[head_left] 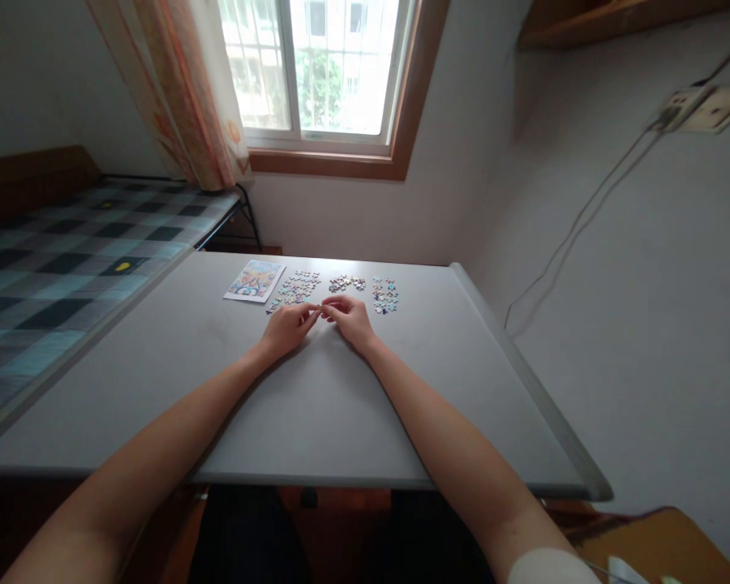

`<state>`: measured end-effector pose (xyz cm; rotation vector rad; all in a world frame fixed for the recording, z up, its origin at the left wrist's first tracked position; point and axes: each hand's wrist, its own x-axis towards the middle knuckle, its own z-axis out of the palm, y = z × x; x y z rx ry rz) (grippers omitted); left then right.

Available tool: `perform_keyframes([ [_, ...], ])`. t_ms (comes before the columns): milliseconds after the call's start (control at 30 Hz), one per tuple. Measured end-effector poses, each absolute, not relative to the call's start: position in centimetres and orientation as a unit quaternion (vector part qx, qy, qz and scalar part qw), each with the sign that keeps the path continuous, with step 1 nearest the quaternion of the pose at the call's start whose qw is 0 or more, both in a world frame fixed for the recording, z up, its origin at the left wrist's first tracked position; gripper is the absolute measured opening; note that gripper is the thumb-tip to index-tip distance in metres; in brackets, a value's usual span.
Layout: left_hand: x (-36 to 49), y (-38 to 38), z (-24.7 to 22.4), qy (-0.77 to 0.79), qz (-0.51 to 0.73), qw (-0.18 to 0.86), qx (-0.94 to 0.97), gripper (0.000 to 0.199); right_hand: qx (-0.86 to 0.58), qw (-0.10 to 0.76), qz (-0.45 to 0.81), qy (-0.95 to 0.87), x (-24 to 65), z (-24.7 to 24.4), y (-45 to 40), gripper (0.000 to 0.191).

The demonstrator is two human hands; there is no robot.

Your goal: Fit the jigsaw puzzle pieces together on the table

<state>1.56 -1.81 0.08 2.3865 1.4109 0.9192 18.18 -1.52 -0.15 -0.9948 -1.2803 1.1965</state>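
My left hand (288, 329) and my right hand (349, 319) meet over the table, fingertips pinched together around a small yellowish puzzle piece (320, 307). Fingers cover most of that piece. Just beyond my left hand lie loosely spaced jigsaw pieces (301, 285). A denser pile of pieces (346, 283) sits behind my right hand, and another group (385, 295) is spread to its right. The colourful picture sheet (254, 281) rests flat at the left of the pieces.
The grey-white table (316, 405) has raised edging along its sides. A bed with a checked cover (158, 231) stands at the left. A window (316, 73) and a curtain (200, 97) are behind. On the right wall, a cable (584, 209) hangs from a socket (681, 112).
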Motion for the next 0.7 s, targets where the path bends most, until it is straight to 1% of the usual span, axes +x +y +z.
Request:
perform_keyframes([
  [100,1.6,-1.8,0.1,0.480,0.311,0.105,0.813,0.034,-0.430,0.526,0.485,-0.551,18.4,-0.3,-1.6,0.015],
  [167,1.6,-1.8,0.1,0.483,0.313,0.108,0.811,0.034,-0.451,0.508,0.435,-0.590,18.5,-0.4,-1.8,0.015],
  [267,1.6,-1.7,-0.1,0.506,0.314,0.120,0.794,0.030,-0.482,0.464,0.337,-0.663,18.5,-0.6,-2.0,0.022],
  [333,1.6,-1.6,-0.2,0.508,0.315,0.135,0.790,0.029,-0.487,0.450,0.304,-0.684,18.4,-0.7,-2.1,0.024],
  [567,1.2,-1.4,-0.6,0.474,0.321,0.176,0.801,0.033,-0.499,0.435,0.231,-0.714,18.3,-0.8,-2.6,0.015],
  [700,0.9,-1.7,-0.6,0.464,0.313,0.200,0.804,0.033,-0.496,0.422,0.217,-0.727,18.4,-0.8,-2.9,0.015],
])
